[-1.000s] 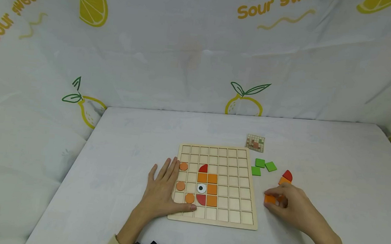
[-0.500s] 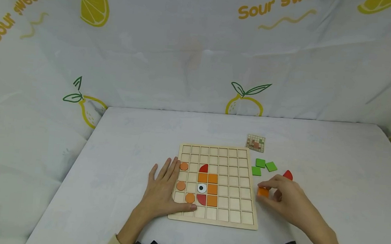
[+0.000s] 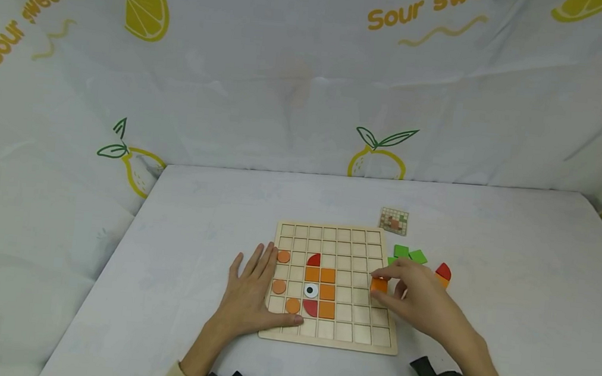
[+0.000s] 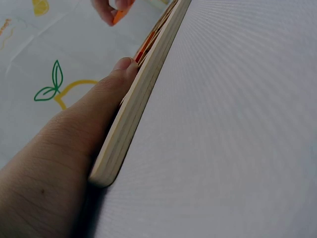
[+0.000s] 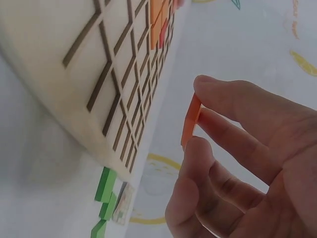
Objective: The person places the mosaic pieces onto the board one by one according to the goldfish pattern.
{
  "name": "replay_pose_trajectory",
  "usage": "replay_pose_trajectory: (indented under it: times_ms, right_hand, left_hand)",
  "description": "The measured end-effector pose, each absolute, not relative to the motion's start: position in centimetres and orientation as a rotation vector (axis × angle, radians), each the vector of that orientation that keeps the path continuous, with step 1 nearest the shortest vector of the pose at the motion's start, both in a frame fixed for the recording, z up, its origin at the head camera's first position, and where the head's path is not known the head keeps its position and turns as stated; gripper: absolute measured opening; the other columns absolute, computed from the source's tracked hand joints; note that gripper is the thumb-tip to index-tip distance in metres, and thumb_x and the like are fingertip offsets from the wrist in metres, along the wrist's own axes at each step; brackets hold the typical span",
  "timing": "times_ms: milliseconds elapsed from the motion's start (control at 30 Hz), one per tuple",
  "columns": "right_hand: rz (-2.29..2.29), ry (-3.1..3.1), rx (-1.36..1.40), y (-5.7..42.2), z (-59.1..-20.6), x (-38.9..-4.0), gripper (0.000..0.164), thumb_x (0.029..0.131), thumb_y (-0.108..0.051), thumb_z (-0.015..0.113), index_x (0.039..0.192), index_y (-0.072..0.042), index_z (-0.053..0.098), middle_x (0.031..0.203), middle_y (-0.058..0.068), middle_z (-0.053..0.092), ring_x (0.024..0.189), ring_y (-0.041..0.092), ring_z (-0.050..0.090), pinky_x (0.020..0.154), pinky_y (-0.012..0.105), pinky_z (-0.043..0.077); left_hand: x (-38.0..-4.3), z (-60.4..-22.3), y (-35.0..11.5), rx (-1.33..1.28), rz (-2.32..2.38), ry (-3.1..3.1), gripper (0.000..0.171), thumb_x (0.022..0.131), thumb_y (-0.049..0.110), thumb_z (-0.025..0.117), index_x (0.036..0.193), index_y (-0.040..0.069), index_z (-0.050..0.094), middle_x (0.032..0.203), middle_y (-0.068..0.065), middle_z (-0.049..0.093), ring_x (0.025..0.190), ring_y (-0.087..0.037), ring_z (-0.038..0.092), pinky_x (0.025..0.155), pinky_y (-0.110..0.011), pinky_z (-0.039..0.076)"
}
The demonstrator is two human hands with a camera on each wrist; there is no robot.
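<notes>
A square wooden grid board [image 3: 352, 334] lies on the table with several orange, red and round pieces in its cells, one an eye disc [image 3: 311, 290]. My left hand [image 3: 247, 294] rests at the board's left edge, fingers straight and spread, thumb [image 4: 114, 82] over the front left corner. Between thumb and fingertips my right hand [image 3: 420, 297] pinches an orange square tile [image 3: 379, 285]. In the right wrist view that tile [image 5: 191, 121] is seen nearly edge-on, raised above the board. In the head view it overlaps the board's right columns.
Green square tiles [image 3: 418, 256] lie just right of the board, partly behind my right hand. A red quarter-round piece [image 3: 443, 271] and an orange one [image 3: 444, 282] sit farther right. A small printed pattern card [image 3: 393, 220] is beyond the board's far right corner.
My right hand has carried the orange square tile leftward from the table at the right to over the board's right side. The left hand has stayed in place.
</notes>
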State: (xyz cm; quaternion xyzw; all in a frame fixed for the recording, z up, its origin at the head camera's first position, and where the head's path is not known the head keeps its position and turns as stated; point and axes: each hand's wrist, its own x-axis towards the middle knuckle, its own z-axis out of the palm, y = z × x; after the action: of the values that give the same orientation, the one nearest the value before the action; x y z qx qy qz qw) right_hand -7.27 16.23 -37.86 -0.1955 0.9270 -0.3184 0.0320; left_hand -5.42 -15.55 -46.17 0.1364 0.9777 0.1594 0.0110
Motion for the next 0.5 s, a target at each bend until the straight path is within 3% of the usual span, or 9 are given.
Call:
replay_pose_trajectory:
  times_ms: [500]
  right_hand:
    - [-1.056,2.769,-0.653,12.4,-36.2,-8.3,0.026,0.085,-0.016,0.083,0.109,-0.006,0.079,0.098,0.003,0.071,0.071,0.007,0.052,0.056,0.019,0.045]
  left_hand:
    - [-5.5,-46.1,-15.5,0.419,0.511,3.044,0.138,0.065,0.091,0.062,0.164,0.006,0.017,0.174,-0.007,0.012,0.163,-0.029,0.01,0.124,-0.065,0.005]
